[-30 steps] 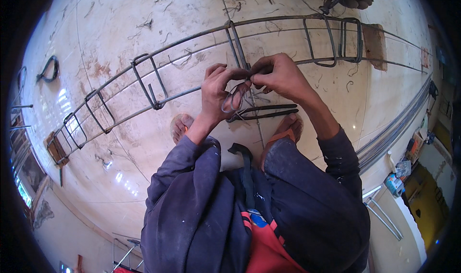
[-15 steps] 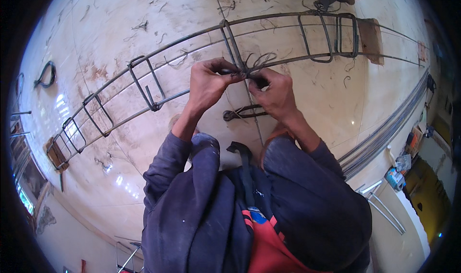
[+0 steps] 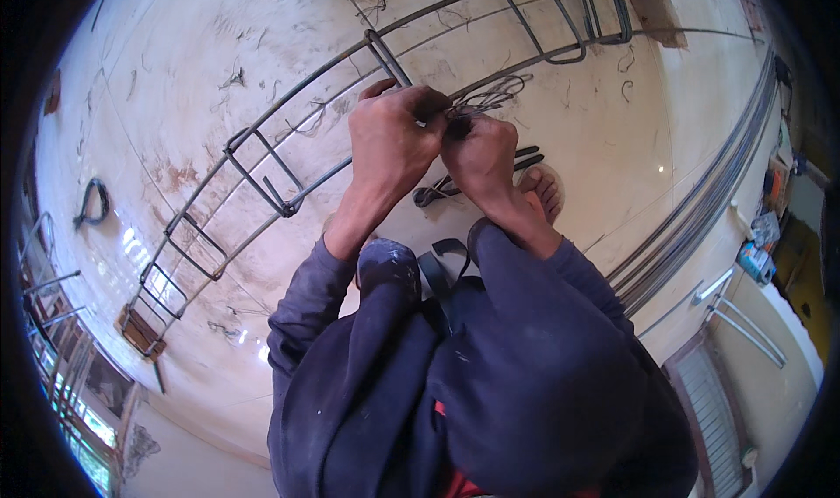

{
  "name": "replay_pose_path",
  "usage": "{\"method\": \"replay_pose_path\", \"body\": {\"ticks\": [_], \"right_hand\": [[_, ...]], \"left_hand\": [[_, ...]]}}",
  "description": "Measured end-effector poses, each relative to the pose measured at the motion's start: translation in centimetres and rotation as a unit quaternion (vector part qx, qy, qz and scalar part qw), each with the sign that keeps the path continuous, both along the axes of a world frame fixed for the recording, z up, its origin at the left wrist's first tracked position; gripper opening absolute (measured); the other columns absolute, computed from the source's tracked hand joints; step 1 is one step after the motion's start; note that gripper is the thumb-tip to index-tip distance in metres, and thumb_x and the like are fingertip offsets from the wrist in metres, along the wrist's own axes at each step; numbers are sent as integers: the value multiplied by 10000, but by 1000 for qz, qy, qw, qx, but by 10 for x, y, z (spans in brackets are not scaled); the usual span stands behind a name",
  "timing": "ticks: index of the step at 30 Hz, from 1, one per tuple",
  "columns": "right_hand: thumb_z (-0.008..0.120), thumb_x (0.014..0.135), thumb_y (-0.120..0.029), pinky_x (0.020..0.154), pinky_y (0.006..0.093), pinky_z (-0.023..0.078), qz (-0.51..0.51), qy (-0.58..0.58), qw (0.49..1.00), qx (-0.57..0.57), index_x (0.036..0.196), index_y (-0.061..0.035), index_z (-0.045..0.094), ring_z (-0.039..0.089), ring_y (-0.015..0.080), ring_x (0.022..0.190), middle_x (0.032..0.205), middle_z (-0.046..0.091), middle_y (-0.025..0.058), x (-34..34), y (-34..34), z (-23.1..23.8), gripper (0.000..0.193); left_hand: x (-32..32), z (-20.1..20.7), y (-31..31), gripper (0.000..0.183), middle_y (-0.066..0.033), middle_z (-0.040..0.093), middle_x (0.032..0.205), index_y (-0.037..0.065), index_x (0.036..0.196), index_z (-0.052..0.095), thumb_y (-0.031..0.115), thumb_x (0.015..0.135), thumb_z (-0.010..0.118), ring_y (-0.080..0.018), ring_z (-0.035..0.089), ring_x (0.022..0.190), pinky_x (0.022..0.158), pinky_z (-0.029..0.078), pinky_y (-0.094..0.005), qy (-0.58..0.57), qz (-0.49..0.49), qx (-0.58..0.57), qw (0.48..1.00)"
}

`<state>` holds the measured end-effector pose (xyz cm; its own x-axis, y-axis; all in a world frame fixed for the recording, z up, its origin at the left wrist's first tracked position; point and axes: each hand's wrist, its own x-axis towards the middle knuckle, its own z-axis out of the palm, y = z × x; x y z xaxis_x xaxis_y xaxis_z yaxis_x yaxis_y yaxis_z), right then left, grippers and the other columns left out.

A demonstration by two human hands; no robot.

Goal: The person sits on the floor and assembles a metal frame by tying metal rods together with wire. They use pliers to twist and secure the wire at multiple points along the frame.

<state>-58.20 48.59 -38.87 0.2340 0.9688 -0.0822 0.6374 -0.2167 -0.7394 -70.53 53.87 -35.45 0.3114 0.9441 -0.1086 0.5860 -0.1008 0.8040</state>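
left hand (image 3: 392, 130) and right hand (image 3: 481, 152) pinch wires (image 3: 492, 94) against rebar frame (image 3: 371, 36)

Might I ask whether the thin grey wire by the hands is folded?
Folded: the wire doubles back in loops near the right hand.

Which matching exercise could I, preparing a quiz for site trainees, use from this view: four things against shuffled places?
Things
1. Dark coiled loop
2. Bundle of long rods
3. Brown block
4. Thin wires

Places
A. At the left end of the metal frame
B. Beside the left hand and right hand
C. On the floor at the picture's left, apart from the frame
D. Along the picture's right side

Pairs: 1-C, 2-D, 3-A, 4-B
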Motion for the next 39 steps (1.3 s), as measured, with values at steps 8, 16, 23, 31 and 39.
{"method": "replay_pose_path", "body": {"ticks": [8, 16, 23, 31, 39], "right_hand": [[661, 800, -204, 640, 362, 534, -181, 228, 949, -118, 791, 10, 719, 692, 241, 651, 727, 707, 125, -12, 1, -6, 221], [563, 878, -81, 766, 316, 590, -355, 638, 663, -167, 926, 59, 608, 677, 250, 831, 909, 673, 158, -11, -5, -1, 154], [582, 935, -234, 728, 321, 578, -218, 702, 626, -261, 994, 10, 593, 684, 221, 811, 905, 674, 131, 13, -16, 2, 252], [669, 831, -202, 866, 393, 505, 100, -2, 968, -229, 1165, -62, 585, 613, 279, 1005, 1101, 628, 109, 88, -66, 14, 371], [617, 731, -183, 916, 381, 460, 385, -301, 871, -36, 1167, -129, 610, 537, 268, 1094, 1164, 570, 72, 109, -73, -42, 439]], "left_hand": [[-44, 9, -24, 252, -127, 699, 924, 4, 998, 687, 141, 791, 728, -187, 662, 893, 828, 491, -299, -162, 70, -92, 980], [-53, -24, -53, 381, -156, 635, 1132, -67, 1194, 565, 226, 951, 548, -233, 589, 1077, 976, 422, -319, -310, 144, -391, 854], [-20, -61, -65, 441, -150, 523, 1304, -30, 1324, 444, 264, 999, 387, -255, 517, 1180, 1007, 386, -355, -504, 180, -569, 625], [20, -53, -62, 538, -97, 330, 1498, 31, 1426, 336, 295, 958, 363, -279, 230, 1401, 1143, 166, -470, -663, 160, -520, 514], [11, -87, -69, 421, -189, 555, 1280, 20, 1195, 563, 310, 938, 398, -319, 378, 1320, 1120, 216, -420, -713, 99, -487, 494]]}}
